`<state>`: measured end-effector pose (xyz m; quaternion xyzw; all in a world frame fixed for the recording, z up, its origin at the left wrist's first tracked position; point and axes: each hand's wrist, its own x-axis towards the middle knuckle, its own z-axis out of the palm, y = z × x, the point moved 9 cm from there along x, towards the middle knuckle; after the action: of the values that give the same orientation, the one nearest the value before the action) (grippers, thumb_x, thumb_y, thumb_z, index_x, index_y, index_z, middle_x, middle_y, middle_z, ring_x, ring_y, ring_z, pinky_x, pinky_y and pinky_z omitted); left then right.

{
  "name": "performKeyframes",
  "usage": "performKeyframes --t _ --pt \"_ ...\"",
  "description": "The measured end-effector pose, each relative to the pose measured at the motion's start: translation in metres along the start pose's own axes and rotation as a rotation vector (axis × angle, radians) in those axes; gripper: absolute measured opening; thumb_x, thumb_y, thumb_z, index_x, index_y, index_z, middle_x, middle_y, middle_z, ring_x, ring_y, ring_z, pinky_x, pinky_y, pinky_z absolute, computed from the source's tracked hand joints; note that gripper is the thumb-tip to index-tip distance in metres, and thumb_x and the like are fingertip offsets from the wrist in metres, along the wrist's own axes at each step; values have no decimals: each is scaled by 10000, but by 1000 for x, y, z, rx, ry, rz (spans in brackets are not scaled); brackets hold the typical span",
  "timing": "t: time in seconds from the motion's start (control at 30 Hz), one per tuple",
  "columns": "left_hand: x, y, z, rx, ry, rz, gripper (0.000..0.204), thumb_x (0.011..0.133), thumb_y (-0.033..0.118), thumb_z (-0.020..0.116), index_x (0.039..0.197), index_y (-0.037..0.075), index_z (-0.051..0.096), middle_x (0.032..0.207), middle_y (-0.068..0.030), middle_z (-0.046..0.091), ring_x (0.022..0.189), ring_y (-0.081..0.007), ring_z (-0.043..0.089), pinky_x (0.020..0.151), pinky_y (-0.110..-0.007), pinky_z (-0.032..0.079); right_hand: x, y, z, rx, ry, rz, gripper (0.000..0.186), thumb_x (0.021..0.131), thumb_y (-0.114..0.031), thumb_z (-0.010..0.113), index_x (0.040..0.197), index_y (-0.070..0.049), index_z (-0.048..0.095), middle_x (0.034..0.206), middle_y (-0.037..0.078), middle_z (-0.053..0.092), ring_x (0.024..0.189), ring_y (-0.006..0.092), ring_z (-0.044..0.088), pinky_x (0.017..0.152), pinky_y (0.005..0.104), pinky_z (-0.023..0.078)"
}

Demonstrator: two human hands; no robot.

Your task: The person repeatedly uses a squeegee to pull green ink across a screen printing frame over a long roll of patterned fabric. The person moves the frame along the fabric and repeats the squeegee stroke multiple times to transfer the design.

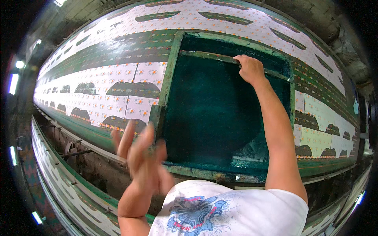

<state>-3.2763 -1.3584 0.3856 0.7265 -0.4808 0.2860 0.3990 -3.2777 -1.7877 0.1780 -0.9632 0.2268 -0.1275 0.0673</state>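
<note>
A screen-printing frame (170, 80) with dark green mesh (212, 106) lies on the long table before me. Across the far part of the mesh runs a squeegee (208, 56), a long narrow bar. My right hand (251, 69) has its fingers closed over the squeegee's top edge, near its middle, with the arm stretched out. My left hand (142, 155) is raised near the frame's near left corner, somewhat smeared by motion. Its fingers are spread and nothing shows in them. A wet-looking pale streak (250, 161) marks the mesh near its front edge.
White fabric pieces (114, 102) with small orange prints and dark curved cut-outs lie in rows on the green table (145, 49), left, right and beyond the frame. A rail (94, 151) follows the table's near edge. Another table with similar pieces (71, 188) stands at lower left.
</note>
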Motion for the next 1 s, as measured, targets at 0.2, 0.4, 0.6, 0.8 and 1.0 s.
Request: performKeyframes --t 0.2,0.4,0.6,0.8,1.0 --pt "-117 -189 80 200 -273 -535 261 1110 158 619 1221 -23 772 1314 -233 751 1203 -436 693 1042 -495 537 16 -12 11 -9 -97 -96 382 906 -35 615 1206 -186 800 1111 125 774 1084 387 761 926 557 612" --pt "-161 -247 115 231 -403 -858 581 1167 403 478 891 -30 751 860 -317 719 851 -553 702 752 -618 510 -8 -22 9 -25 -197 -102 347 893 -90 637 1191 -184 787 1114 130 772 1088 405 754 921 569 607" --pt "-158 -250 120 169 -442 -871 594 1165 402 468 880 -36 751 871 -314 730 875 -535 708 784 -608 511 -81 -59 -2 -16 -265 -66 324 897 -101 676 1183 -191 799 1122 108 771 1083 398 743 922 550 587" --pt "-157 -255 123 121 -413 -780 582 1146 381 470 895 -50 770 917 -328 744 920 -550 716 843 -617 525 -171 -105 -9 -15 -283 -14 304 917 -112 705 1185 -214 808 1109 95 762 1092 372 741 931 530 590" --pt "-161 -264 128 68 -452 -812 549 1130 392 492 1000 -40 806 1007 -327 770 1008 -538 736 918 -592 554 -258 -153 -25 23 -265 6 338 881 -59 678 1163 -188 810 1057 123 754 1049 384 750 891 538 600"
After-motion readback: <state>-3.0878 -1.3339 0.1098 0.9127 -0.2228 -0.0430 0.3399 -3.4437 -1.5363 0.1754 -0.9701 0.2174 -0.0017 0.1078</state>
